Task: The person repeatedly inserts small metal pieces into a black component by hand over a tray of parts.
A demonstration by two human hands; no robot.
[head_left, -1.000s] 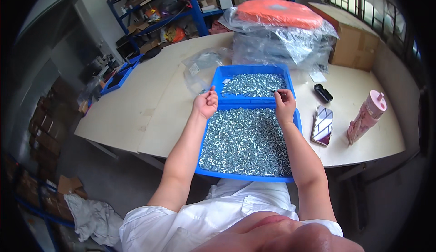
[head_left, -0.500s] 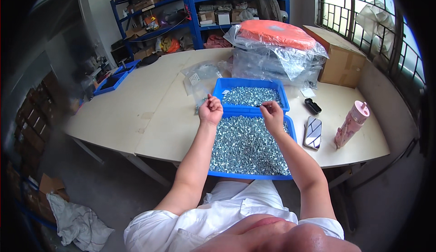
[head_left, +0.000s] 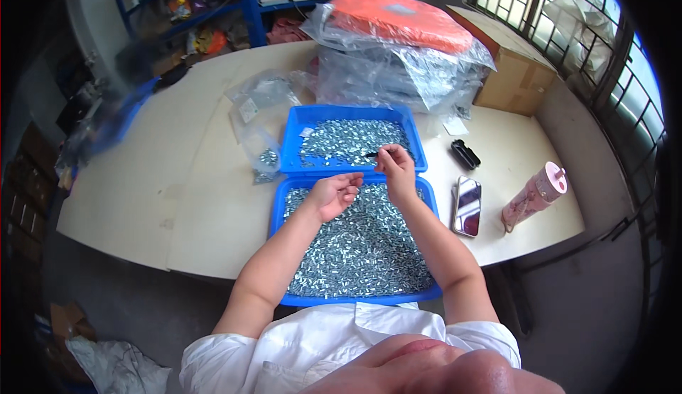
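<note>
Two blue trays lie end to end. The near tray (head_left: 278, 252) is filled with small shiny metal pins (head_left: 355, 248), and the far tray (head_left: 291, 131) has a thinner layer of similar pieces. Over the seam between the trays, my right hand (head_left: 396, 167) pinches a thin black piece (head_left: 371, 155) that points left; its exact kind is too small to tell. Lower and to the left, my left hand (head_left: 335, 197) hovers above the near tray with fingers curled in. Whatever lies inside those fingers is hidden.
Left of the far tray lies a clear plastic bag (head_left: 259, 138) with some metal pieces. At the right are a black case (head_left: 465, 154), a phone (head_left: 467, 206) and a pink bottle (head_left: 534, 197). Behind stand plastic-wrapped orange goods (head_left: 401, 25) and a cardboard box (head_left: 511, 67).
The view has shifted, so the table sits further left. My left hand has come down and nearer my right hand, its fingers less tightly curled. The black piece now shows clearly at my right fingertips.
</note>
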